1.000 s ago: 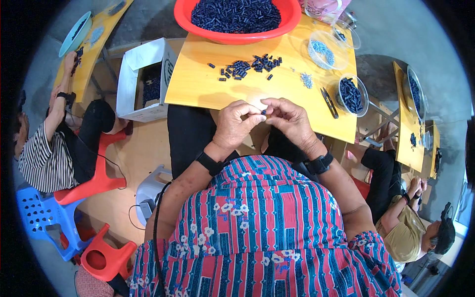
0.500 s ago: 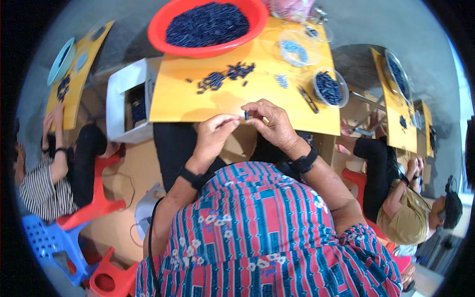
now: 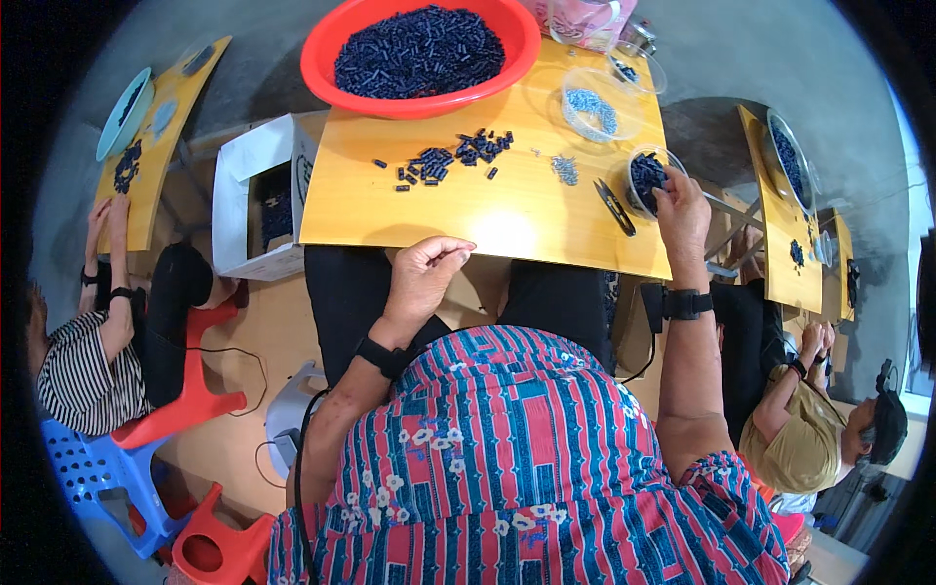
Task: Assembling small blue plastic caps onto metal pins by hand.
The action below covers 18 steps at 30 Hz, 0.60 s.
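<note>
My left hand [image 3: 424, 275] hovers at the near edge of the yellow wooden table [image 3: 507, 219], fingers curled and pinched together; whether it holds a small part I cannot tell. My right hand [image 3: 682, 213] is stretched out to the right, fingertips at the rim of a small clear bowl [image 3: 645, 177] full of dark blue parts. A loose heap of dark blue parts [image 3: 450, 158] lies in the middle of the table. A few small silvery parts [image 3: 565, 170] lie beside it. A dark tool like tweezers [image 3: 614, 207] rests left of the bowl.
A big red basin [image 3: 419, 54] of dark parts sits at the far edge, a clear bowl of pale parts [image 3: 592, 102] to its right. A white box [image 3: 258, 200] stands left of the table. People sit at tables on the left [image 3: 97, 322] and right [image 3: 809, 429].
Both hands were together at the near table edge, working on a small part. My right hand has since reached out right to the small bowl; the left stayed put.
</note>
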Motion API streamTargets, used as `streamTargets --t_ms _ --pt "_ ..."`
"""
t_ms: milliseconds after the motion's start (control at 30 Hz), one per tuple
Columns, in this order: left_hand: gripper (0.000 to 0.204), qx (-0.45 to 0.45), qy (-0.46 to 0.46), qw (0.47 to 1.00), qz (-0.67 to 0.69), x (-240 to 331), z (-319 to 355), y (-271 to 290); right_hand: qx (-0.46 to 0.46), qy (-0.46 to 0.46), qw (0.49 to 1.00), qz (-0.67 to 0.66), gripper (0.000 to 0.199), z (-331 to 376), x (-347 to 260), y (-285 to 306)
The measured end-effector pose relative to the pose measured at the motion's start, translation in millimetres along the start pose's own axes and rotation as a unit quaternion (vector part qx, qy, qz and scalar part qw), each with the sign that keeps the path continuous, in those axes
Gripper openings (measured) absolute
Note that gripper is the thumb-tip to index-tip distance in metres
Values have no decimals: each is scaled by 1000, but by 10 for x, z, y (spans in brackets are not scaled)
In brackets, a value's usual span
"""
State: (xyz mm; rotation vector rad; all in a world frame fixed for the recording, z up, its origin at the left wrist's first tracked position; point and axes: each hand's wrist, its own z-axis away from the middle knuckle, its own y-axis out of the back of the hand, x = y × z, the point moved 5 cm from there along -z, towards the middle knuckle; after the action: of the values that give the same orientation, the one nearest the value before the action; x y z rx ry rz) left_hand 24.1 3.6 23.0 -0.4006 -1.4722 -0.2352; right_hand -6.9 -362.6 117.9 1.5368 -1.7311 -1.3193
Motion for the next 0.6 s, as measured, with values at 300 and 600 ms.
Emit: streamTargets --t_ms 300,600 --pt "14 -15 -7 997 -70 49 19 5 -111 110 942 -297 25 185 -1225 -471" --pt "14 -13 10 999 -28 102 36 9 -150 183 948 -213 17 146 -1788 -880"
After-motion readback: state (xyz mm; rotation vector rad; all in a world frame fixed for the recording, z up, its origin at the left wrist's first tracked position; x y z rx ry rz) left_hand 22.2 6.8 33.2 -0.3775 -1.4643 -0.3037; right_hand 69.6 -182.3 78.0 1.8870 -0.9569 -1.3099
